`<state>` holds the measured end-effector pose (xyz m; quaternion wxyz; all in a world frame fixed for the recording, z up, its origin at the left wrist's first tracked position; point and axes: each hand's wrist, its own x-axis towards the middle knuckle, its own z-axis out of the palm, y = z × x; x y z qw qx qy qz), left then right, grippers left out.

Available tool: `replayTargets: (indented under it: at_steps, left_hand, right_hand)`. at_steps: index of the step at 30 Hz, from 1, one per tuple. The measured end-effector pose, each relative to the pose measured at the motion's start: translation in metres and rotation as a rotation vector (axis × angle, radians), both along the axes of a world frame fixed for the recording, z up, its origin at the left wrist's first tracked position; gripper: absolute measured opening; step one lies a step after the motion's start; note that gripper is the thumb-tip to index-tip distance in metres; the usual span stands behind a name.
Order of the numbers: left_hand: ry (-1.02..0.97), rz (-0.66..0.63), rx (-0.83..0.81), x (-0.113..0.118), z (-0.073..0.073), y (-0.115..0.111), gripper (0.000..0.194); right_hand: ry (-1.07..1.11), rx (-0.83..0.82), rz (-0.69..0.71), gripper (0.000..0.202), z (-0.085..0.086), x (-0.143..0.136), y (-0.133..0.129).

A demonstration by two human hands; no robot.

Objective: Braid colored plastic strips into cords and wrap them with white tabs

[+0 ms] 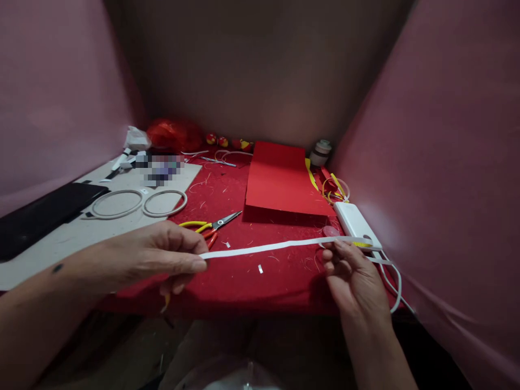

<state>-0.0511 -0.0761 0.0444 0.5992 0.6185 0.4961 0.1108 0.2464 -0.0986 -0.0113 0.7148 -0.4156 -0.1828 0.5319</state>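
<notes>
A narrow, flat white strip [260, 249] is stretched nearly level above the red cloth. My left hand [179, 254] pinches its left end between thumb and fingers. Below those fingers, a thin yellow-orange piece [167, 303] hangs down; its kind is unclear. Farther right, my right hand [353, 265] grips the strip with thumb and fingertips, and the strip's tail runs on past it, partly hidden. Just beyond my left hand lie scissors [221, 222] with yellow and orange handles, blades pointing right. Small white scraps [260, 268] are on the cloth beneath the strip.
A folded red sheet [280, 181] stands behind the strip. At right are a white power strip [357, 222] with its cable and a small jar [320, 153]. To the left, a grey board [134, 227] bears two rings [166, 203] and a black case [44, 214]. Pink curtains flank both sides.
</notes>
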Motion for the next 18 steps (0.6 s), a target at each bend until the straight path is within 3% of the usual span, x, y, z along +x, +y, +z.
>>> replayTargets:
  at_steps: [4,7,10,14,18]
  left_hand:
    - [0.218,0.018,0.192,-0.020,0.011,0.012,0.024]
    - [0.253,0.023,0.297,-0.026,0.012,0.025,0.024]
    - [0.151,0.017,0.326,-0.017,0.009,0.034,0.025]
    - [0.015,0.055,0.282,0.011,0.002,0.035,0.022]
    - [-0.023,0.000,0.314,0.042,-0.006,0.030,0.016]
  right_hand:
    - [-0.037,-0.004,-0.105,0.016,-0.008,0.026,0.004]
    - [-0.062,-0.052,-0.107,0.015,-0.012,0.040,0.010]
    - [-0.120,-0.140,0.074,0.017,-0.013,0.049,0.010]
    - [-0.273,-0.213,0.377,0.024,-0.007,0.042,-0.008]
    - [-0.455,-0.059,0.431,0.020,0.005,0.005,-0.025]
